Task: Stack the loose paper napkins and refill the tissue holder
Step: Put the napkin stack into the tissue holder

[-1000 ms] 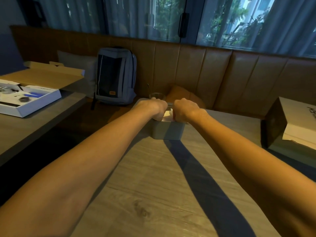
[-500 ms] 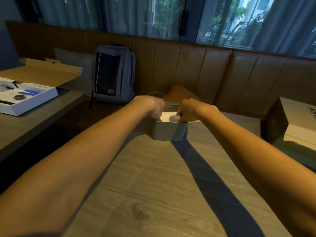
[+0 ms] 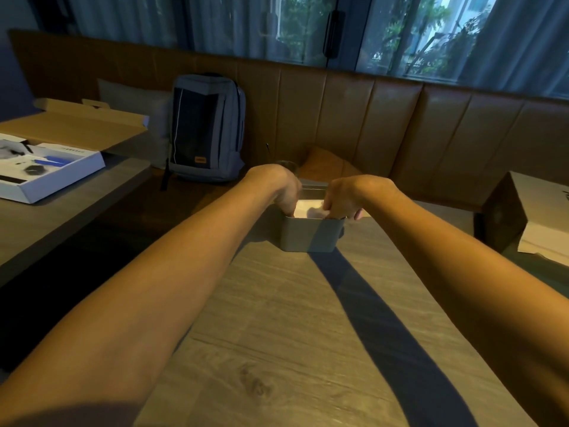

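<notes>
One holder (image 3: 309,237) stands on the surface (image 3: 277,318), white napkins (image 3: 308,208) inside. Two hands reach in: left hand (image 3: 283,188) curled over the rim, right hand (image 3: 345,198) pinching the napkins.

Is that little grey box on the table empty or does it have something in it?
Not empty: white napkins show inside the open-topped box.

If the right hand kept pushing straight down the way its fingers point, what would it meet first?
Most likely the white napkins in the tissue holder: the right hand has its fingertips dipped past the rim there. Whether they already touch is unclear.
</notes>
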`<state>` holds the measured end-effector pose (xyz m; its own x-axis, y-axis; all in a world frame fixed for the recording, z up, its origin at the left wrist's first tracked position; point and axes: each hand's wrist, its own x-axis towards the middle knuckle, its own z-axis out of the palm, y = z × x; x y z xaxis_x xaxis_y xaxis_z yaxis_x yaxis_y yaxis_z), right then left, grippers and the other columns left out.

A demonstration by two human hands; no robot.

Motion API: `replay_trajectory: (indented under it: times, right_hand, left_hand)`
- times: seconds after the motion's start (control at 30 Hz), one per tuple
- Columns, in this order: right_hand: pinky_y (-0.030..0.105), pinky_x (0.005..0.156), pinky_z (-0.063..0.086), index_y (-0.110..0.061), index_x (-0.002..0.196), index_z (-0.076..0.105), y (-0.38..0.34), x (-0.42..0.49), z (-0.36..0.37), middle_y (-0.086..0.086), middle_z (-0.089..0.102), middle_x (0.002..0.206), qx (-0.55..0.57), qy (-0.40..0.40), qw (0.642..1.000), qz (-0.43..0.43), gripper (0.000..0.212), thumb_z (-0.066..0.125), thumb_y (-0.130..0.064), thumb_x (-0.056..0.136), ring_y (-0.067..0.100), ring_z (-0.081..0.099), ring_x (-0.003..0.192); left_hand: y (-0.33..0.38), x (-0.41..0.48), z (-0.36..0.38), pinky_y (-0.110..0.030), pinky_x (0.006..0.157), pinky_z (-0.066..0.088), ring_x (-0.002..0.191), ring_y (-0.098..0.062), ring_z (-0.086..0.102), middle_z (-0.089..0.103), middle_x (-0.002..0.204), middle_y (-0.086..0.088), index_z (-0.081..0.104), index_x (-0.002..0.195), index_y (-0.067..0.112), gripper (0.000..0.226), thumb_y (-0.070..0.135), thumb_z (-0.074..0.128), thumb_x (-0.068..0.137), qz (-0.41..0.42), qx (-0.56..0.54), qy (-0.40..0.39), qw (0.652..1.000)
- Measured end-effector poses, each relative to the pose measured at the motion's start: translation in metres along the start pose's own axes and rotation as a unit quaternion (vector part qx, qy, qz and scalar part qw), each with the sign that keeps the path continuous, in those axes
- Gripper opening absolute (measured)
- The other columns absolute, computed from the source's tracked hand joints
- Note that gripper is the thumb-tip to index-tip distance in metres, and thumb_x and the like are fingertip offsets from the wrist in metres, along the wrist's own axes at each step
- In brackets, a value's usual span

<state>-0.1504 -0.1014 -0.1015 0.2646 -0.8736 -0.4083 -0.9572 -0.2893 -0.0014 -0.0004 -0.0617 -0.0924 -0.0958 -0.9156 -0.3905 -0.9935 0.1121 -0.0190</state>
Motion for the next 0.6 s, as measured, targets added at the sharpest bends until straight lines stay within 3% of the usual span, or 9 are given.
replay_trajectory:
  times: [0.03, 0.13, 0.23, 0.4, 0.5, 0.6]
  right_hand:
    - [0.028, 0.068, 0.057, -0.013, 0.119, 0.064, 0.001, 0.002, -0.002, 0.006, 0.062, 0.104, -0.002, -0.01, 1.0, 0.005, 0.031, 0.067, -0.027, 0.091, 0.02, 0.065, 0.089]
    - [0.033, 0.077, 0.059, -0.014, 0.111, 0.064, -0.003, 0.005, -0.003, 0.006, 0.061, 0.097, -0.04, -0.024, 0.999, 0.013, 0.021, 0.066, -0.017, 0.09, 0.019, 0.065, 0.081]
    - [0.03, 0.073, 0.058, -0.014, 0.105, 0.063, -0.008, 0.011, -0.002, 0.008, 0.06, 0.101, -0.054, -0.032, 0.998, 0.018, 0.014, 0.064, -0.013, 0.091, 0.021, 0.065, 0.086]
    - [0.034, 0.089, 0.057, -0.011, 0.109, 0.065, -0.012, 0.013, 0.001, 0.009, 0.062, 0.105, -0.052, -0.025, 0.998, 0.014, 0.017, 0.063, -0.014, 0.092, 0.022, 0.065, 0.095]
    - [0.03, 0.073, 0.058, -0.007, 0.116, 0.063, -0.008, 0.009, 0.001, 0.009, 0.06, 0.097, -0.024, -0.018, 0.999, 0.012, 0.025, 0.064, -0.013, 0.092, 0.022, 0.065, 0.084]
    - [0.022, 0.052, 0.051, -0.01, 0.12, 0.064, -0.004, 0.003, 0.002, 0.012, 0.062, 0.098, 0.025, -0.006, 1.0, -0.011, 0.027, 0.063, -0.014, 0.093, 0.017, 0.063, 0.066]
  left_hand:
    - [0.001, 0.001, -0.001, -0.047, 0.107, 0.046, 0.123, -0.028, 0.054, 0.052, 0.136, -0.008, 0.051, 0.14, 0.017, 0.046, 0.02, 0.063, 0.096, -0.005, 0.003, -0.009, 1.0]
    - [0.005, 0.003, -0.001, -0.048, 0.107, 0.045, 0.127, -0.03, 0.052, 0.05, 0.141, -0.01, 0.049, 0.143, 0.016, 0.049, 0.02, 0.06, 0.096, -0.023, 0.028, -0.018, 0.999]
    - [0.008, 0.004, 0.003, -0.045, 0.107, 0.045, 0.132, -0.032, 0.048, 0.043, 0.148, -0.009, 0.046, 0.147, 0.017, 0.053, 0.02, 0.059, 0.096, -0.029, 0.069, -0.007, 0.997]
    - [0.012, -0.002, 0.002, -0.038, 0.089, 0.044, 0.127, -0.031, 0.051, 0.045, 0.145, -0.01, 0.045, 0.147, 0.015, 0.05, 0.021, 0.057, 0.098, -0.02, 0.083, 0.009, 0.996]
    - [0.003, -0.005, 0.001, -0.041, 0.102, 0.048, 0.123, -0.029, 0.053, 0.05, 0.138, -0.009, 0.05, 0.141, 0.017, 0.046, 0.021, 0.062, 0.096, -0.005, 0.032, -0.005, 0.999]
    - [-0.01, -0.005, 0.002, -0.045, 0.102, 0.05, 0.116, -0.025, 0.059, 0.06, 0.128, -0.005, 0.058, 0.126, 0.02, 0.039, 0.026, 0.071, 0.09, 0.014, -0.029, 0.006, 0.999]
